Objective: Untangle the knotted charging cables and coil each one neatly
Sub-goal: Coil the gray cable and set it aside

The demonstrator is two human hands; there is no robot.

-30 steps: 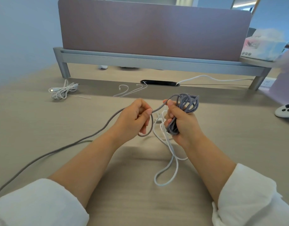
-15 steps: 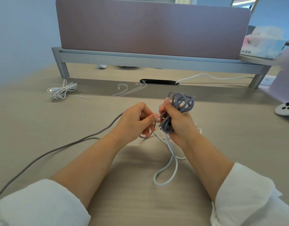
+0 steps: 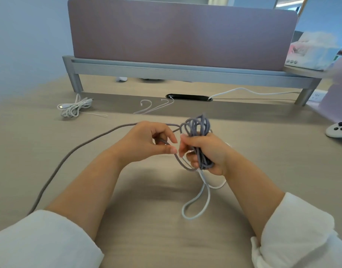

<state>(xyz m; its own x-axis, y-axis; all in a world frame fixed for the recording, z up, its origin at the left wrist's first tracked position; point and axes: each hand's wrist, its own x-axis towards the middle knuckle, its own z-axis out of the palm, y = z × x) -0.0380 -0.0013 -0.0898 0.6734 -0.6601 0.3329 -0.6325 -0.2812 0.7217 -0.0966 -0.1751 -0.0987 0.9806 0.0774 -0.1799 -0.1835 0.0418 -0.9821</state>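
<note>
The big tan table point(image 3: 50, 161) lay under everything, with a pinkish screen point(image 3: 176, 31) standing along its far edge. Your two arms reached in from the near side.

Your right hand point(image 3: 206, 151) was closed tight round a bunch of loops of the grey cable point(image 3: 195, 128), held up over the middle of the table. Your left hand point(image 3: 145, 140), just beside it, pinched one strand of that same grey cable between thumb and fingers. From there the long grey tail ran off to the left and then back toward the near left corner.

A white cable point(image 3: 197, 207) hung out of the bottom of your right fist and lay in a loop on the table, near you. Far off on the left sat a white bundle point(image 3: 73, 108), already wound up. A small game controller point(image 3: 338, 130) lay at the right edge.

I think you were partway through winding the grey cable into a coil. The white cable looked caught in the same fist, but I could not tell if it was knotted in. Next you would need to feed more of the grey tail to your right hand, gently, and slip the white cable free.
</note>
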